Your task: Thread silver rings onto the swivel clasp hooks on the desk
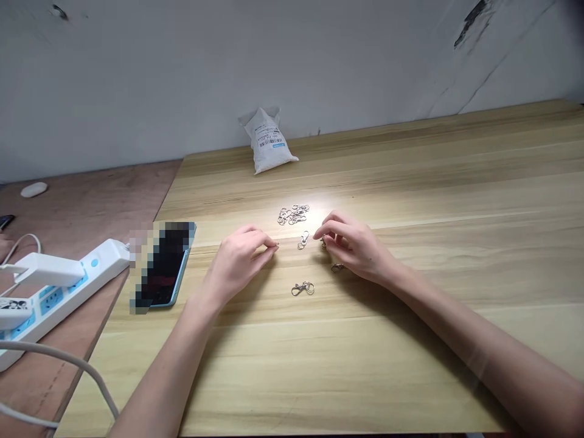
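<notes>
My left hand (246, 255) rests low over the table, thumb and forefinger pinched; a tiny bit of something shows at the tips, too small to name. To its right, my right hand (353, 246) has its fingers bent and apart, the index reaching left. A metal key-ring clasp (323, 241) lies by its thumb, partly hidden by the fingers, and another clasp (337, 267) sticks out below the palm. Between both hands lies one swivel clasp with a ring (303, 239). Nearer me is another lobster clasp with rings (303, 289). A small pile of clasps (294, 214) sits farther back.
A white plastic parcel (269, 143) stands by the wall. At left, a phone (164, 267) lies on the wooden table (319, 365). Beyond the table's left edge are a power strip (68, 292) with plugs, cables (68, 353), and a white oval object (34, 190).
</notes>
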Tool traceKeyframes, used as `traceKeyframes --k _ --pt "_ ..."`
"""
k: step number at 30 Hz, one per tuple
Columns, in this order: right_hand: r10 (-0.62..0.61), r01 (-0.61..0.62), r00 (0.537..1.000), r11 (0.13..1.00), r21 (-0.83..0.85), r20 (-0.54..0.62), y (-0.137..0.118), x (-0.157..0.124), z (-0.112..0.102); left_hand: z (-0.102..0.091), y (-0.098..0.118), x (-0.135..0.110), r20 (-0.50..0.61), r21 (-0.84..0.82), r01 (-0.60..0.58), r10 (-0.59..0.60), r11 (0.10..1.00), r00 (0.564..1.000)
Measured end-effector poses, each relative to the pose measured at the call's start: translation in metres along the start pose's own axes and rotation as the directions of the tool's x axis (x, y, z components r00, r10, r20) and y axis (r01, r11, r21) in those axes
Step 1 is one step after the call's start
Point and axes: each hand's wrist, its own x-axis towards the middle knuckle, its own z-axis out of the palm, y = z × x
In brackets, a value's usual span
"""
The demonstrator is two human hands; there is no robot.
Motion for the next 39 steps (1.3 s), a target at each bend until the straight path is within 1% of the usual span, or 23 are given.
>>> traceKeyframes --k 5,9,15,19,25,31,39 --pt "0.011 -0.011 1.0 1.0 -0.029 0.006 0.0008 -0.0001 -0.0008 -0.0006 0.0007 -0.0004 -0.006 0.009 0.01 -0.01 1.0 1.0" --pt "0.017 -0.016 1.0 0.999 -0.049 0.015 0.0008 -0.0001 -0.0015 -0.002 0.0039 0.0003 0.018 0.034 0.04 -0.04 0.999 0.999" --pt "0.04 -0.033 0.995 0.997 -0.076 0.09 0.0029 -0.0003 -0.0018 -0.0026 0.0048 0.0012 0.068 0.065 0.059 -0.063 0.996 0.996" --pt "0.05 -0.04 0.99 0.996 -0.076 0.135 0.0027 0.0005 -0.0027 -0.0028 0.0041 0.0009 0.067 0.079 0.061 -0.066 0.995 0.996" --pt "0.071 -0.053 0.984 0.992 -0.113 0.166 0.0035 0.0004 -0.0037 -0.0015 0.0022 0.0002 0.062 0.088 0.041 -0.046 0.995 0.997" --pt "0.059 -0.04 0.988 0.99 -0.132 0.141 0.0048 0.0002 -0.0024 0.001 -0.0005 0.0004 0.05 0.076 -0.009 0.005 0.997 0.999" --pt "0.042 -0.021 0.99 0.988 -0.15 0.138 0.0069 -0.001 -0.0005 0.0023 -0.0002 -0.0006 0.057 0.062 -0.01 0.006 0.998 0.998"
